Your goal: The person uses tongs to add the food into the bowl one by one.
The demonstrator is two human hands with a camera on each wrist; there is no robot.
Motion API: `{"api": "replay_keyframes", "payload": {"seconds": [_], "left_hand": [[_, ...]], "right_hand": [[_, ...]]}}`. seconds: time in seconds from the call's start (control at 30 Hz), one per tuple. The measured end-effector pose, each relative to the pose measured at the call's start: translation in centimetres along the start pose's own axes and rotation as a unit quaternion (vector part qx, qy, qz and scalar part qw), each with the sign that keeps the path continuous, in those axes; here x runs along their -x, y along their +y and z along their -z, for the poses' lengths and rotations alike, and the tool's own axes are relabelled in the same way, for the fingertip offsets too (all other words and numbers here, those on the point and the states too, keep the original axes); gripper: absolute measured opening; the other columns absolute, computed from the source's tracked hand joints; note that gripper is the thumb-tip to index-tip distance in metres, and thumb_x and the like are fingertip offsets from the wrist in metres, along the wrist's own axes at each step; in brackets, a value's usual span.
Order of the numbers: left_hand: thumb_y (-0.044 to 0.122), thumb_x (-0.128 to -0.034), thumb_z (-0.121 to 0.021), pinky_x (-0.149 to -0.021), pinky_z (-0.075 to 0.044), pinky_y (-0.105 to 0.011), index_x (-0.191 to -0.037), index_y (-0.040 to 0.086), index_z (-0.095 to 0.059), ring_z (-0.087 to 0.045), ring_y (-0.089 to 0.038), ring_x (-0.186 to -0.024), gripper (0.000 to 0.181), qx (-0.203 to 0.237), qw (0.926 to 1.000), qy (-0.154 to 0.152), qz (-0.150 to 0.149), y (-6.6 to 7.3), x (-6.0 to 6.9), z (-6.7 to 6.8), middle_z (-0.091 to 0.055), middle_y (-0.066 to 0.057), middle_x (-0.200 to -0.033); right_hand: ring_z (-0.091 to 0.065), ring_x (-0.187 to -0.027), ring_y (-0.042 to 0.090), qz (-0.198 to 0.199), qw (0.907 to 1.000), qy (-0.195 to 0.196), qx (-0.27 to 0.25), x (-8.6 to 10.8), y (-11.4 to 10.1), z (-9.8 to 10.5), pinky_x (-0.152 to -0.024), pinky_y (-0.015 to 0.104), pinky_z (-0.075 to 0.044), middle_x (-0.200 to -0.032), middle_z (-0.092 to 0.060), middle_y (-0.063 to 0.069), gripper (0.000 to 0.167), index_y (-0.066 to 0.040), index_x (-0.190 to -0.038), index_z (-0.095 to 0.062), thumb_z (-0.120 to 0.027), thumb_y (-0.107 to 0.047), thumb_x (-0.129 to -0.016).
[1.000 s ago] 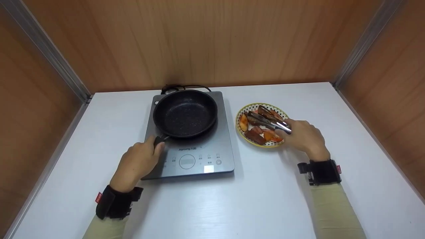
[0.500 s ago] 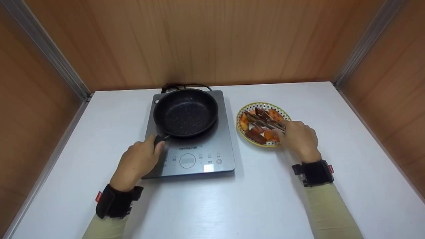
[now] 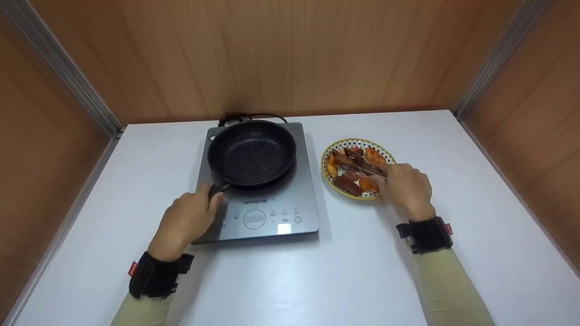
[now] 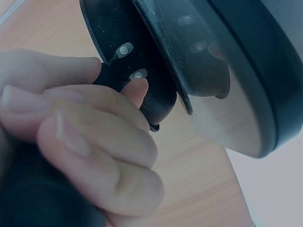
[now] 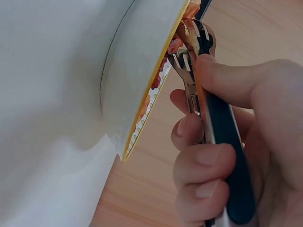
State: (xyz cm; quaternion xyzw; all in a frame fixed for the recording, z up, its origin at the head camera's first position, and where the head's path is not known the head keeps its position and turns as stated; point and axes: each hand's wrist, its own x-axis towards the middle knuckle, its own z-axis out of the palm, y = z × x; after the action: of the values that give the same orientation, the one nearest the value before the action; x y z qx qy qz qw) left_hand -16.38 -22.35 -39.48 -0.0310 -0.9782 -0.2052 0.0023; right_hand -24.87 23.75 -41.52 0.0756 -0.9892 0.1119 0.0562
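Observation:
A black frying pan [image 3: 251,154] with a speckled inside sits over the glass top of an induction cooker [image 3: 297,190]. My left hand [image 3: 183,224] grips its handle; in the left wrist view the fingers [image 4: 113,137] curl below the riveted pan side. Over on the right, my right hand [image 3: 408,188] holds metal tongs [image 3: 362,165] by their dark grips, thumb along one arm. The tong heads lie among food pieces on a dotted, yellow-rimmed plate [image 3: 323,170]. A dark reddish-brown piece [image 3: 347,184] shows near the plate's front. Whether the tongs pinch a piece, I cannot tell.
A black cord [image 3: 253,116] runs behind the cooker near the wooden back panel [image 3: 290,59]. Wooden side walls bound the white table [image 3: 272,280] left and right. The plate stands a short distance right of the cooker.
My right hand has shifted slightly left, and the arms of the tongs have come closer together over the food. My left hand stays on the pan handle.

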Motion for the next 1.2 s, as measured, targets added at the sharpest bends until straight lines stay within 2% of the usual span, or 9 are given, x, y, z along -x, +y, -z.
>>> {"api": "replay_keyframes", "payload": {"seconds": [0.2, 0.43, 0.7, 0.93, 1.07, 1.2], "left_hand": [[0.032, -0.1138, -0.049, -0.054, -0.04, -0.037, -0.106, 0.003, -0.057, -0.055, -0.025, -0.063, 0.031, 0.002, 1.0, -0.001, 0.0, -0.1, 0.1, 0.1, -0.061, -0.011, -0.073], [0.032, -0.1138, -0.05, -0.054, -0.041, -0.038, -0.105, 0.004, -0.057, -0.055, -0.025, -0.063, 0.031, 0.001, 1.0, 0.001, -0.003, -0.1, 0.1, -0.1, -0.061, -0.012, -0.073], [0.032, -0.1139, -0.049, -0.054, -0.04, -0.038, -0.109, 0.002, -0.058, -0.055, -0.026, -0.064, 0.032, 0.005, 1.0, 0.0, -0.004, 0.1, 0.0, -0.1, -0.062, -0.013, -0.074], [0.035, -0.1142, -0.047, -0.055, -0.039, -0.038, -0.106, 0.003, -0.056, -0.054, -0.025, -0.064, 0.034, -0.001, 0.9999, -0.012, 0.005, 0.3, -0.1, -0.1, -0.059, -0.01, -0.073], [0.035, -0.1143, -0.047, -0.055, -0.039, -0.037, -0.106, 0.003, -0.056, -0.054, -0.025, -0.065, 0.034, 0.003, 0.9999, -0.013, 0.007, 0.3, -0.1, 0.0, -0.059, -0.01, -0.073], [0.035, -0.1143, -0.047, -0.055, -0.039, -0.037, -0.106, 0.004, -0.056, -0.054, -0.025, -0.064, 0.034, 0.008, 0.9999, -0.012, 0.006, 0.4, -0.1, 0.1, -0.059, -0.01, -0.073]], "right_hand": [[-0.069, -0.083, 0.042, -0.004, 1.0, -0.001, 0.009, -0.2, 0.1, -0.2, -0.063, 0.054, -0.053, -0.118, -0.072, 0.03, 0.044, -0.01, -0.139, -0.07, -0.067, -0.038, -0.105], [-0.064, -0.081, 0.035, -0.012, 0.9998, -0.013, 0.01, -0.2, 0.5, 0.1, -0.062, 0.047, -0.048, -0.112, -0.072, 0.024, 0.047, -0.013, -0.14, -0.07, -0.065, -0.045, -0.106], [-0.06, -0.077, 0.034, -0.012, 0.9998, -0.004, 0.017, -0.1, 0.9, 0.5, -0.058, 0.045, -0.046, -0.106, -0.07, 0.023, 0.048, -0.015, -0.143, -0.068, -0.062, -0.047, -0.107], [-0.065, -0.078, 0.037, 0.0, 0.9998, 0.018, 0.004, -0.1, 1.0, 0.5, -0.056, 0.049, -0.048, -0.113, -0.073, 0.028, 0.043, -0.02, -0.142, -0.069, -0.062, -0.044, -0.107], [-0.06, -0.074, 0.034, -0.007, 0.9999, 0.006, 0.009, -0.1, 0.9, 0.6, -0.054, 0.044, -0.043, -0.107, -0.072, 0.026, 0.043, -0.025, -0.145, -0.067, -0.064, -0.044, -0.106], [-0.058, -0.075, 0.033, -0.012, 0.9999, -0.001, 0.01, -0.1, 0.9, 0.8, -0.055, 0.042, -0.042, -0.106, -0.07, 0.024, 0.045, -0.024, -0.146, -0.066, -0.063, -0.046, -0.107]]}}
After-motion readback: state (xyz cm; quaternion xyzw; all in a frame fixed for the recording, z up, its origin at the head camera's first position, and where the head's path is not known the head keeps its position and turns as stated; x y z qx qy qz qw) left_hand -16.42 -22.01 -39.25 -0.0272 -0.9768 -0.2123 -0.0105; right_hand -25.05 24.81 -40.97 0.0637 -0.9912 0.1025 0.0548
